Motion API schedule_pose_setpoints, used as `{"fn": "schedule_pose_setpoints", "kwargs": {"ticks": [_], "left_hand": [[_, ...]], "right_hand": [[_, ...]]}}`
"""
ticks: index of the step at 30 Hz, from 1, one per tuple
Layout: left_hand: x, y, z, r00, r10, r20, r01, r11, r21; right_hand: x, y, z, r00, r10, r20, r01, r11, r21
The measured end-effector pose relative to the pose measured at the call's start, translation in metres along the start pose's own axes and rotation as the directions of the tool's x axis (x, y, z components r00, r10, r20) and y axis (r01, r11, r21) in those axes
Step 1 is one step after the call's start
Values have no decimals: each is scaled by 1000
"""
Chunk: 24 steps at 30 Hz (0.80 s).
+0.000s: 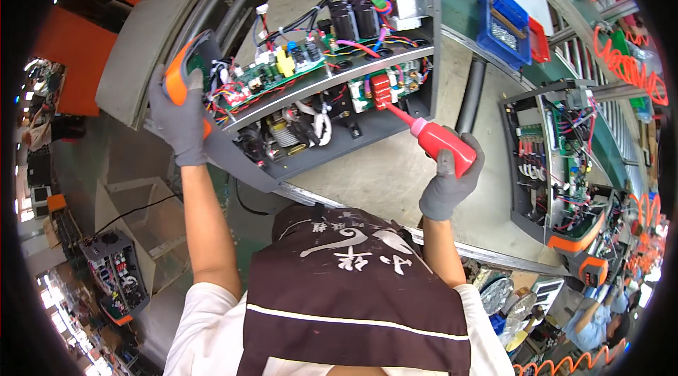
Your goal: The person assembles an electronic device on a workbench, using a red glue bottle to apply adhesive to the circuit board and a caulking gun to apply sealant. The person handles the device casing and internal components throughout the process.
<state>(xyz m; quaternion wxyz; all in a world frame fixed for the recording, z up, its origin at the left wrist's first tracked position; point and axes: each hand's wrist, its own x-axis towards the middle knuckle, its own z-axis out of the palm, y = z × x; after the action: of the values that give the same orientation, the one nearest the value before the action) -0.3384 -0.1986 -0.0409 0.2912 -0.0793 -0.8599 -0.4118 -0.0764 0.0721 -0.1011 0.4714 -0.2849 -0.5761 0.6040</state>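
Observation:
An open grey machine chassis (pixel 332 132) lies on its side on the workbench, showing circuit boards, coloured wires and black capacitors. My left hand (pixel 180 118), in a grey glove, grips its orange-trimmed end panel (pixel 178 72) at the left. My right hand (pixel 450 182), also gloved, holds a red squeeze bottle (pixel 439 139). The bottle's long nozzle points up-left and touches a red component (pixel 381 90) on the lower board.
A second open chassis (pixel 558 164) with an orange end stands at the right. A blue bin (pixel 503 26) and a red tray sit behind it. Orange coiled hoses (pixel 628 65) hang at the far right. A third unit (pixel 113 270) rests on a lower surface at left.

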Motion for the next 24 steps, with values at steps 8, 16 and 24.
{"fn": "schedule_pose_setpoints", "kwargs": {"ticks": [8,16,24], "left_hand": [[-2,0,0,998,55,-16,-54,998,35],[-4,4,-3,999,44,-4,-44,999,23],[-4,3,-3,999,41,-13,-40,999,34]], "right_hand": [[19,21,-17,938,-343,51,344,898,-274],[32,31,-16,928,-371,-35,344,889,-303],[47,31,-14,971,-230,-58,211,949,-233]]}}
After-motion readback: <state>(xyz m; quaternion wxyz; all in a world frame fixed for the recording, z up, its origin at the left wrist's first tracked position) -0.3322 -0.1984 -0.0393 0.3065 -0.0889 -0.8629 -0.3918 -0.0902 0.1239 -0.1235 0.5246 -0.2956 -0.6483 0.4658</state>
